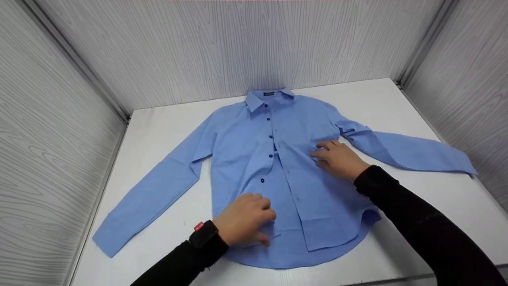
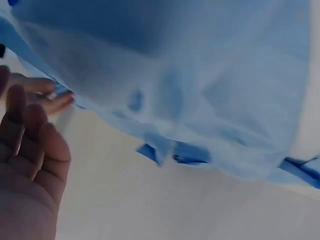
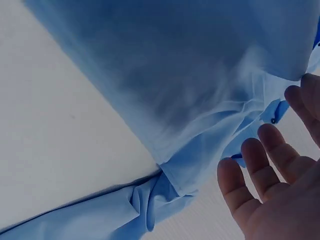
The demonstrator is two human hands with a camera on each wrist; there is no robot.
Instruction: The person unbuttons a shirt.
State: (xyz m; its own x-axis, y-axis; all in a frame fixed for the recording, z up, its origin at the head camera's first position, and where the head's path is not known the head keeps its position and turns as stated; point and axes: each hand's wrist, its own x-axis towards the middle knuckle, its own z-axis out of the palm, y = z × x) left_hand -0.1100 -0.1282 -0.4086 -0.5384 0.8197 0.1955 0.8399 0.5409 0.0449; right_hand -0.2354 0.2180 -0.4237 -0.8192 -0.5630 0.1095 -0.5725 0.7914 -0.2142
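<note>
A light blue long-sleeved button-up shirt [image 1: 238,135] lies front up on the white table, its collar [image 1: 255,101] at the far side and both sleeves spread outward. Dark buttons run down one front edge, and the placket gapes toward the hem. My left hand [image 1: 247,219] is over the lower left front, fingers loosely bent and nothing between them; the left wrist view shows its relaxed fingers [image 2: 52,145] apart from the cloth. Over the other front panel, my right hand [image 1: 337,159] has its fingers spread, with the thumb side close to a cloth edge in the right wrist view.
The white table [image 1: 166,123] is enclosed by pale wood-grain panels [image 1: 190,51] at the back and both sides. One sleeve [image 1: 154,198] reaches toward the near left edge. The other sleeve [image 1: 420,153] extends to the right edge of the table, its cuff beside the panel.
</note>
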